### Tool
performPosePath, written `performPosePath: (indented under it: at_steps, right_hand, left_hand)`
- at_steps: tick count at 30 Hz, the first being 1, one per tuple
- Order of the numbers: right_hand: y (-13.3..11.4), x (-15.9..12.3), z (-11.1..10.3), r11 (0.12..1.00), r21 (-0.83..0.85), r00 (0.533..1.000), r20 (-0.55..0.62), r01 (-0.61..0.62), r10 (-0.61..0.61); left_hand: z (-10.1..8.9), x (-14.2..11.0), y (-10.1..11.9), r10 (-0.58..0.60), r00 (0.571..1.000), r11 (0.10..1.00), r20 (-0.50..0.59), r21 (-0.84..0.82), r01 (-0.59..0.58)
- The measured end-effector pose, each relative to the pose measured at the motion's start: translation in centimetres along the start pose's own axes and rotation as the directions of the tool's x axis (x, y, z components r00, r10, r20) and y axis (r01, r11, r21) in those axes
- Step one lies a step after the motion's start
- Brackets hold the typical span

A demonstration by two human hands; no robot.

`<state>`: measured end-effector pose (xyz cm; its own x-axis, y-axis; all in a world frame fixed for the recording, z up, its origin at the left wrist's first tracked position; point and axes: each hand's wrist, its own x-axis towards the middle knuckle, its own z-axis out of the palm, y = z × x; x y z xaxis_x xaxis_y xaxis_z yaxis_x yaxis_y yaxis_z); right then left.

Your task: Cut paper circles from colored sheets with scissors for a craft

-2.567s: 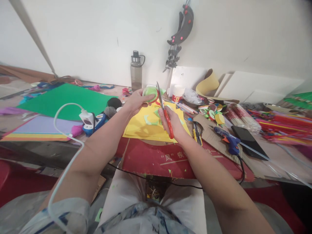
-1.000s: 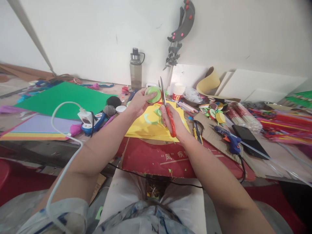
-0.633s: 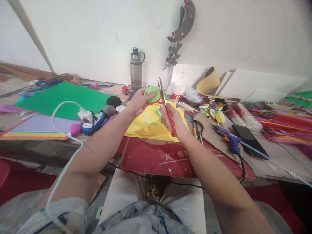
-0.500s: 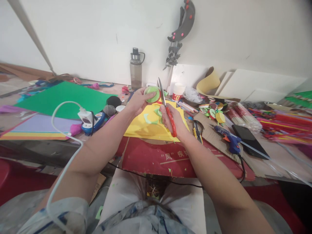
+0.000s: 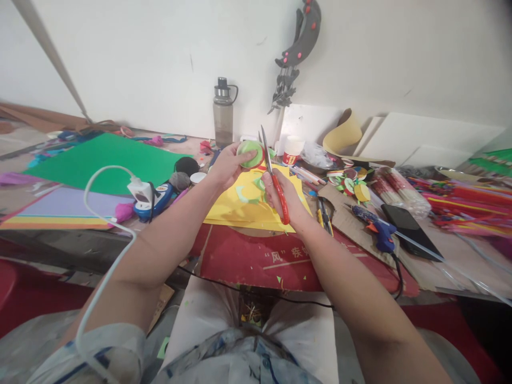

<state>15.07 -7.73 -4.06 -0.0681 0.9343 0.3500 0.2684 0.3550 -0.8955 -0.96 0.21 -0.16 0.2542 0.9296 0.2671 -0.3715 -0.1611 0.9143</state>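
"Green, round and red along its edge: where is that disc (image 5: 250, 149)?"

"In the left hand (image 5: 227, 166), held up over the yellow sheets (image 5: 224, 210)."

"How do the fingers sit on it?"

"Closed in a pinch. The thumb lies across the green face; the other fingers are mostly hidden behind."

"And the right hand (image 5: 289, 195)?"

"Curled shut around the red handles of the scissors (image 5: 268, 160), though some of its fingers are out of sight. The blades point up and away, slightly parted, right by the disc's edge. Whether they touch it, I cannot tell."

"What lies below?"

"Green scraps (image 5: 247, 197) on the yellow sheets, then a red cardboard piece (image 5: 248, 261) at the front of the bench (image 5: 456, 258)."

"And farther out?"

"A cutter (image 5: 324, 216) near the right wrist, then a blue glue gun (image 5: 382, 232) with a black phone (image 5: 414, 232) beside it. A large green sheet (image 5: 108, 160) lies to the left. At the back, a bottle (image 5: 223, 122) stands upright near the wall (image 5: 152, 69), and a paper cup (image 5: 294, 146) sits right of the blades."
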Motion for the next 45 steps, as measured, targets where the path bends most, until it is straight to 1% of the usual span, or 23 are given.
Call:
performPosePath:
  at_steps: [5, 15, 23, 31, 35, 41, 45]
  right_hand:
    - [-0.1, -0.1, -0.1, 0.998, 0.042, 0.999, 0.005, -0.043, 0.042]
    - [-0.3, -0.3, -0.3, 0.999, -0.041, 1.000, -0.003, -0.021, 0.021]
    - [0.1, -0.2, -0.2, 0.998, -0.066, 1.000, 0.009, -0.003, 0.004]
    - [-1.1, -0.6, -0.3, 0.988, -0.150, 1.000, -0.004, 0.022, -0.023]
    - [-1.5, -0.9, -0.4, 0.983, -0.182, 0.999, 0.021, 0.036, -0.033]
    - [-0.4, -0.5, -0.1, 0.998, -0.054, 0.998, 0.063, -0.019, 0.023]
    - [-0.2, -0.3, -0.1, 0.998, -0.059, 0.999, 0.051, -0.015, 0.018]
  left_hand:
    - [-0.1, -0.1, 0.2, -0.008, 1.000, 1.000, 0.020, 0.003, 0.008]
    - [-0.7, 0.3, 0.3, 0.001, 0.999, 1.000, 0.038, 0.003, -0.001]
    - [-0.7, 0.2, 0.6, -0.010, 1.000, 0.999, -0.007, 0.038, 0.010]
    - [-0.8, 0.3, 0.6, -0.005, 1.000, 0.999, -0.030, 0.033, 0.006]
    - [-1.0, 0.6, 0.5, 0.013, 0.999, 1.000, -0.037, 0.000, -0.013]
    - [-1.1, 0.6, 0.4, 0.015, 1.000, 1.000, -0.007, 0.018, -0.015]
    - [-0.8, 0.4, 0.4, 0.010, 1.000, 0.999, -0.009, 0.036, -0.009]
